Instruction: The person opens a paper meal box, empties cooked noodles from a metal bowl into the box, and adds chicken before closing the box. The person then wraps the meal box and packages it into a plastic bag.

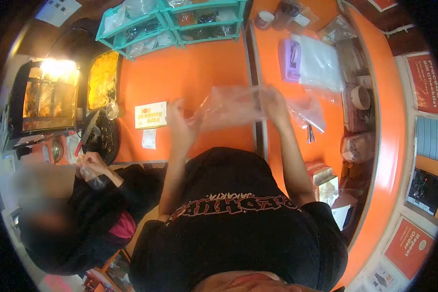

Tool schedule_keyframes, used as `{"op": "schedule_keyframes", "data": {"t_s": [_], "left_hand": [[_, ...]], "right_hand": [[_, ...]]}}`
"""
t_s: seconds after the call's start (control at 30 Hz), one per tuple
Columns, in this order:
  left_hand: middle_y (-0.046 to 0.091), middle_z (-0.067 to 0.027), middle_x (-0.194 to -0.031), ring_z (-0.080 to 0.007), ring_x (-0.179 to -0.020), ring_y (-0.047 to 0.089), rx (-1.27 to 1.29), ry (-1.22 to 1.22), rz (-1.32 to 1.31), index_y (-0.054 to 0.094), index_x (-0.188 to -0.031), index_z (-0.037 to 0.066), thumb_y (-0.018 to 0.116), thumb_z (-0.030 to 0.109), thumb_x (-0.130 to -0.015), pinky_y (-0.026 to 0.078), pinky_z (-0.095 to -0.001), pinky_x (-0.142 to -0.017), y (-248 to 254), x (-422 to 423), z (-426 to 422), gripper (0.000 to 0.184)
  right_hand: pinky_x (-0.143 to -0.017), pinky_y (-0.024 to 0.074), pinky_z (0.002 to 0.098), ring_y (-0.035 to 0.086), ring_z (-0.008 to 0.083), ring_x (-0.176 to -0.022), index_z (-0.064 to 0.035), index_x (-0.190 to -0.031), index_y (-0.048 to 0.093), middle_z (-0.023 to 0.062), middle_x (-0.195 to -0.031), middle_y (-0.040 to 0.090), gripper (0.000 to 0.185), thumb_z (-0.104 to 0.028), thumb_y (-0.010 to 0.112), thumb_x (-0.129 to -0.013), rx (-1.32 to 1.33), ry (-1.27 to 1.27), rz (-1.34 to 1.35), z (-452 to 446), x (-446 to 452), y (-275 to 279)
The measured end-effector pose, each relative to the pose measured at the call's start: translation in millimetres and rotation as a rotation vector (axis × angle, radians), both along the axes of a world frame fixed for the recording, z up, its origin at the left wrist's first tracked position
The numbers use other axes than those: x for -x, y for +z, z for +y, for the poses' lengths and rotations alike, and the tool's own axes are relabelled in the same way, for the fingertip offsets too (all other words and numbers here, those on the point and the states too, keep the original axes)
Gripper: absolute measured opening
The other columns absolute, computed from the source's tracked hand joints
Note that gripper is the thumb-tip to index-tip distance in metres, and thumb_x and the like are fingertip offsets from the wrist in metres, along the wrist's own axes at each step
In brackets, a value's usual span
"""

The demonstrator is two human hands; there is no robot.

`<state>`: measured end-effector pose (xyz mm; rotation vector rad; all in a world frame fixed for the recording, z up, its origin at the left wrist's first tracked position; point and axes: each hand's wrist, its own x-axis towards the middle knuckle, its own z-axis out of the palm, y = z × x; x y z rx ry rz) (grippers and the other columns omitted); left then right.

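A clear plastic bag [228, 108] is stretched across in front of me, above the orange counter. My right hand [273, 104] is closed on its right end. At the opposite end, my left hand [181, 119] is closed on the bag's edge; its fingers are slightly blurred. Just left of that hand sits a small white box [151, 115] with orange lettering. A paper receipt [149, 138] lies below the box. Right of my right hand, another piece of clear plastic [307, 111] rests on the counter.
Turquoise baskets [207, 32] stand at the back. A purple holder [291, 60] sits beside stacked clear bags [321, 61]. On the left are a lit display case [48, 100], a yellow food tray [103, 80], a dark pan [105, 138] and a co-worker's hand [93, 164] holding plastic.
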<state>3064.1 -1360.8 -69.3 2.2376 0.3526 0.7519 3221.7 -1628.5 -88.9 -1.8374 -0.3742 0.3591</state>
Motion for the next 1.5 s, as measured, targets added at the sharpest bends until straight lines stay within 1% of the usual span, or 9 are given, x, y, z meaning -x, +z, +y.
{"op": "schedule_keyframes", "data": {"t_s": [0.17, 0.43, 0.57, 0.67, 0.77, 0.97, 1.03, 1.23, 1.5], "left_hand": [[0.065, -0.017, -0.088, -0.0308, -0.079, 0.066, -0.314, -0.29, 0.188, 0.053, -0.101, 0.003, 0.071, 0.009, -0.083, 0.052, -0.0383, -0.071, -2.9, -24.3, 1.2, 0.026], [0.066, -0.0172, -0.088, -0.0337, -0.081, 0.064, 0.783, -0.545, 0.379, 0.053, -0.101, 0.003, 0.063, 0.006, -0.084, 0.05, -0.0428, -0.072, 43.0, -18.0, 79.8, 0.021], [0.068, -0.0196, -0.089, -0.0359, -0.076, 0.066, 0.003, 0.056, 0.715, 0.055, -0.103, 0.003, 0.055, 0.015, -0.091, 0.052, -0.0467, -0.068, 6.5, -31.0, 115.7, 0.018], [0.068, -0.0241, -0.091, -0.0393, -0.083, 0.069, -0.427, 0.143, 0.61, 0.057, -0.107, 0.004, 0.047, 0.018, -0.094, 0.054, -0.0514, -0.071, -14.1, -39.6, 125.1, 0.022], [0.068, -0.026, -0.087, -0.0431, -0.085, 0.069, -0.408, 0.18, 0.623, 0.057, -0.109, 0.004, 0.046, 0.014, -0.094, 0.053, -0.0545, -0.072, 13.9, -60.8, 110.6, 0.021], [0.07, -0.0202, -0.082, -0.0381, -0.075, 0.07, -0.199, 0.151, 0.212, 0.061, -0.119, 0.004, 0.066, 0.007, -0.081, 0.056, -0.0452, -0.066, 205.6, 12.6, 45.3, 0.039], [0.069, -0.0226, -0.084, -0.0362, -0.078, 0.069, -0.193, 0.065, 0.191, 0.062, -0.118, -0.001, 0.066, 0.007, -0.08, 0.054, -0.0422, -0.067, 108.3, 46.5, 62.1, 0.039], [0.068, -0.017, -0.083, -0.0361, -0.074, 0.064, -0.328, 0.074, 0.333, 0.069, -0.114, 0.009, 0.069, 0.005, -0.076, 0.051, -0.0434, -0.066, -32.3, 62.8, 63.5, 0.038], [0.075, -0.012, -0.096, -0.0262, -0.08, 0.07, -0.108, 0.082, -0.187, 0.069, -0.112, 0.002, 0.072, -0.003, -0.07, 0.054, -0.034, -0.071, 61.3, 102.9, 36.0, 0.042]], "right_hand": [[-0.078, 0.0508, 0.0496, 0.065, 0.0392, -0.09, -0.0045, -0.116, 0.061, 0.0186, -0.097, 0.068, 0.03, -0.022, 0.062, -0.091, 0.491, 0.435, -0.397, 52.6, 34.9, 78.1], [-0.083, 0.0514, 0.0468, 0.065, 0.0394, -0.098, -0.0019, -0.129, 0.055, 0.0218, -0.095, 0.067, 0.048, -0.01, 0.065, -0.082, 0.53, 0.189, -0.267, 45.0, -28.8, 37.0], [-0.093, 0.0497, 0.0411, 0.065, 0.0357, -0.108, -0.0032, -0.131, 0.054, 0.0285, -0.107, 0.066, 0.047, -0.013, 0.065, -0.086, -0.082, 0.42, 0.146, 50.7, -7.9, 28.3], [-0.089, 0.0512, 0.0418, 0.066, 0.0346, -0.106, -0.0067, -0.129, 0.056, 0.029, -0.106, 0.066, 0.048, -0.017, 0.067, -0.084, 0.34, 0.414, -0.323, 67.1, -19.7, 9.5], [-0.083, 0.0525, 0.0415, 0.068, 0.034, -0.1, -0.006, -0.121, 0.06, 0.0262, -0.104, 0.067, 0.042, -0.021, 0.067, -0.083, 0.843, 0.024, -0.316, 92.6, -48.5, 0.7], [-0.078, 0.052, 0.0438, 0.066, 0.0357, -0.09, -0.0044, -0.117, 0.062, 0.0184, -0.095, 0.068, 0.035, -0.009, 0.065, -0.083, 0.224, -0.107, -0.707, 69.2, -15.0, 137.9], [-0.081, 0.0513, 0.0428, 0.063, 0.0352, -0.095, -0.0057, -0.123, 0.059, 0.0188, -0.103, 0.065, 0.039, -0.011, 0.065, -0.084, 0.029, -0.081, -0.961, 55.4, 33.9, 178.7], [-0.094, 0.0491, 0.0459, 0.052, 0.0394, -0.119, -0.013, -0.145, 0.046, 0.025, -0.13, 0.051, 0.056, -0.012, 0.059, -0.091, 0.774, 0.489, -0.558, -1.6, 42.4, -110.7], [-0.081, 0.0519, 0.0425, 0.063, 0.0375, -0.092, -0.0054, -0.134, 0.052, 0.0188, -0.1, 0.065, 0.051, -0.017, 0.067, -0.086, -0.04, -0.049, 0.066, -4.8, 84.8, 16.8]]}}
